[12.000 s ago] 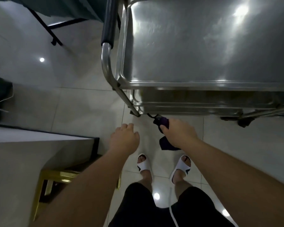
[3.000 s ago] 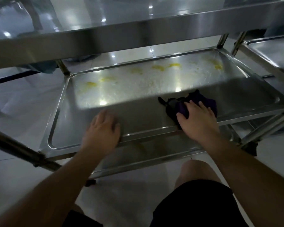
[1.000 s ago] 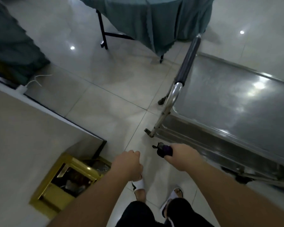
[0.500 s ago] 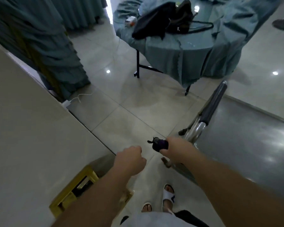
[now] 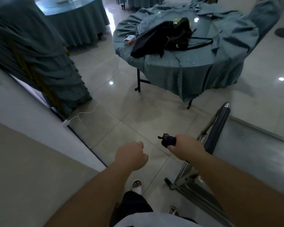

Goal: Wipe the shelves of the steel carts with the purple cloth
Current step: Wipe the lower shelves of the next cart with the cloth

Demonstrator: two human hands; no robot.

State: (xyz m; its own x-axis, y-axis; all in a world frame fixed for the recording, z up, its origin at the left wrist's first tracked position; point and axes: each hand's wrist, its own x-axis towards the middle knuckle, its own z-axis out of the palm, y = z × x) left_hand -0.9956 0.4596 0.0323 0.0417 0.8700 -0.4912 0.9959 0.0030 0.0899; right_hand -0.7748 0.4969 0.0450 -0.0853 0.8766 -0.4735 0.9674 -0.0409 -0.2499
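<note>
- On a tiled floor (image 5: 138, 112) in a dim banquet room, a person stood beside a steel cart (image 5: 252, 161), both bare forearms reaching forward into the frame.
- The right hand (image 5: 185, 147) was held in the air just left of the cart's dark handle (image 5: 218, 126), its fingers (image 5: 171, 147) clamped around the purple cloth (image 5: 168, 140), which was bunched into a small wad poking out to the left of the fist.
- The cloth was clear of the cart, touching no shelf.
- The left hand (image 5: 131, 155) hung near the right one, empty, its fingers curled together into a loose fist.
- The cart's top shelf stretched along the right edge of the view, with its lower frame slanting down near the person's feet.
- A pale wall (image 5: 31, 145) ran along the left side, a white cable (image 5: 85, 114) trailing on the floor at its base.
- Farther off stood a round worktop (image 5: 195, 63) draped in teal cloth, carrying a black bag (image 5: 162, 37) and a small white box (image 5: 129, 39).
- A second draped worktop (image 5: 75, 18) stood at the far left.
</note>
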